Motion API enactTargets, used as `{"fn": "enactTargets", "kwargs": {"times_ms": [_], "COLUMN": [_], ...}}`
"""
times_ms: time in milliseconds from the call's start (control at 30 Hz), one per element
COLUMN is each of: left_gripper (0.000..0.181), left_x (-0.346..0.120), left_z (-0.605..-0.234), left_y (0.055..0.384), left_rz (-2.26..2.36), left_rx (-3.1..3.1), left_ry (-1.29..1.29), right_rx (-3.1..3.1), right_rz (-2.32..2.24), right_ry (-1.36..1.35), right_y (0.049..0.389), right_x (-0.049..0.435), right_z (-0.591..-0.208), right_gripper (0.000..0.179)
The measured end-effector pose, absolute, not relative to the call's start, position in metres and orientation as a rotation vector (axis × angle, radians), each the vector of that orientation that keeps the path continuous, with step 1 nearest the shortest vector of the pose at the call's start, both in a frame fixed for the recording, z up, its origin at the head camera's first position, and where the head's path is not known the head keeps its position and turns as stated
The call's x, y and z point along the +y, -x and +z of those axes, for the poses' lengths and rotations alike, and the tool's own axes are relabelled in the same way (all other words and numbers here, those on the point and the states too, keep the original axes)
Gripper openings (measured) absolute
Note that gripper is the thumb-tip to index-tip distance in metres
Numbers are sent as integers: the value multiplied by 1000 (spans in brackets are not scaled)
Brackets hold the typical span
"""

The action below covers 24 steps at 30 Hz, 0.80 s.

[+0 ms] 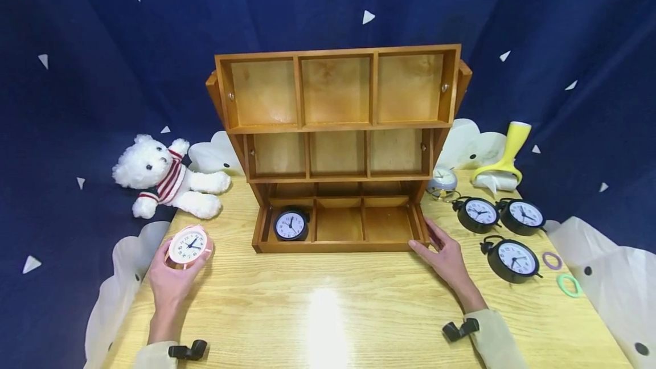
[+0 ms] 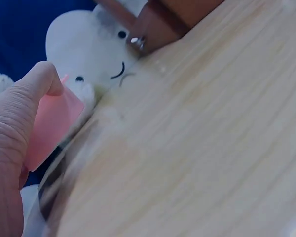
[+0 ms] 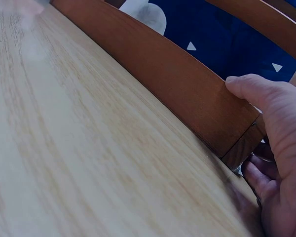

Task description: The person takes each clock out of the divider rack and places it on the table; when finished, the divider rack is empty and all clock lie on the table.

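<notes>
My left hand (image 1: 171,281) grips a pink alarm clock (image 1: 188,245) above the left of the table, its white dial facing up. In the left wrist view the thumb lies over the clock's pink casing (image 2: 53,123). A three-tier wooden shelf (image 1: 338,246) with square compartments stands at the middle back. My right hand (image 1: 447,255) holds the front right corner of its lowest tier; in the right wrist view the thumb lies on top of the front board (image 3: 187,84) and the fingers are at its end. A black alarm clock (image 1: 290,225) sits in the lowest tier's left compartment.
Several black alarm clocks (image 1: 514,261) lie on the right, with a purple ring (image 1: 552,261) and a green ring (image 1: 569,285). A yellow-handled lint roller (image 1: 507,158) and a pale lavender clock (image 1: 443,181) stand behind them. A white teddy bear (image 1: 171,178) leans at the back left.
</notes>
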<state>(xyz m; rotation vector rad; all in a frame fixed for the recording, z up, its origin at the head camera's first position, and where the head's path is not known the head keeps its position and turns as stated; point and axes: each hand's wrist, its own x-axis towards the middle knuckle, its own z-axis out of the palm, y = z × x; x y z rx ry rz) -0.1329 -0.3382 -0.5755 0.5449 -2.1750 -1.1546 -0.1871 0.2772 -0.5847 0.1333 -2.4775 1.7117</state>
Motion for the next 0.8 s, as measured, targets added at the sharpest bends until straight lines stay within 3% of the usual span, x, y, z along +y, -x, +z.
{"fn": "enactTargets", "kwargs": {"times_ms": [367,800], "left_gripper": [86,90], "left_x": [-363,-365], "left_z": [-581,-569], "left_y": [129,139], "left_rz": [-1051,-913], "left_rx": [-2333,-2419], "left_ry": [-636,-518], "right_rx": [-2473,-2483], "right_rz": [1686,1678], "right_ry": [-133,-131], "right_y": [187,188], "right_x": [276,277], "right_z": [-585,-586], "right_gripper": [78,78]}}
